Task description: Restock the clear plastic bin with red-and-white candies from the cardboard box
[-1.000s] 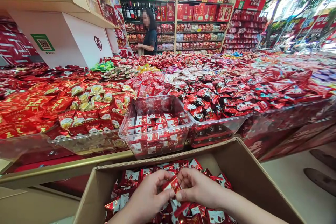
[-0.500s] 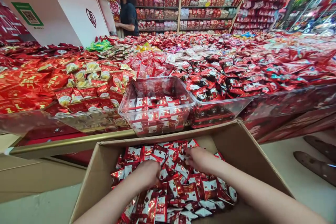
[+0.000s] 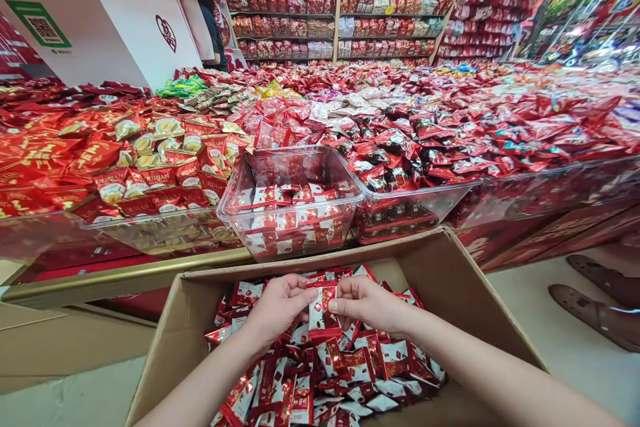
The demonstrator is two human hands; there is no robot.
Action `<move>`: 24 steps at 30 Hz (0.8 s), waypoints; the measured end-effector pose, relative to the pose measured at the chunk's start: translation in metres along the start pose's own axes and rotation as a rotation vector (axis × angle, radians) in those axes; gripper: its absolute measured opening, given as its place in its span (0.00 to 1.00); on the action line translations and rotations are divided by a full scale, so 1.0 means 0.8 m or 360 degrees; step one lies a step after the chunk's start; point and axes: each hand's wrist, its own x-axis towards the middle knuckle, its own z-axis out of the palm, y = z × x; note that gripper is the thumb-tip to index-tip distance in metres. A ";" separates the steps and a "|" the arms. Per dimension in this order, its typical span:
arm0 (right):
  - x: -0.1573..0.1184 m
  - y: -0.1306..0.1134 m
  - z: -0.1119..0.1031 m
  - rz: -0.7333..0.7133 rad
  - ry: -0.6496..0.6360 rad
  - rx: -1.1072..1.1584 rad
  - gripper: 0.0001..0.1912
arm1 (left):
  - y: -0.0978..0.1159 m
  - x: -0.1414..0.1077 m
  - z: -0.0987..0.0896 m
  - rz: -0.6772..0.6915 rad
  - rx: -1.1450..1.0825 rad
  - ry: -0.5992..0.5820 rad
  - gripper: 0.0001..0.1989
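Between my two hands is a small red and white snack packet (image 3: 323, 317), held upright above a heap of the same kind. My left hand (image 3: 283, 307) pinches its left edge with thumb and fingers. On its right edge, my right hand (image 3: 370, 305) presses a thumb over the front. Under both hands, many matching packets (image 3: 355, 363) fill the open cardboard box (image 3: 480, 320). Just beyond the box stands a clear plastic bin (image 3: 293, 210), partly filled with similar red and white packets.
Durian-labelled packets (image 3: 165, 177) lie left of the clear bin, and red and black packets (image 3: 400, 147) to its right. A gold-edged counter (image 3: 135, 270) runs behind the box. A person's brown shoes (image 3: 595, 307) are on the floor at right. Stocked shelves (image 3: 285, 27) stand behind.
Both hands have risen from the heap and come together, now holding one packet between them. The person at the back has moved left, mostly behind the white panel. My view has shifted slightly.
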 end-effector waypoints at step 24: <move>0.049 -0.284 0.030 -0.0553 0.0760 -0.2036 0.17 | -0.002 -0.009 -0.014 -0.0099 0.0057 -0.0525 0.19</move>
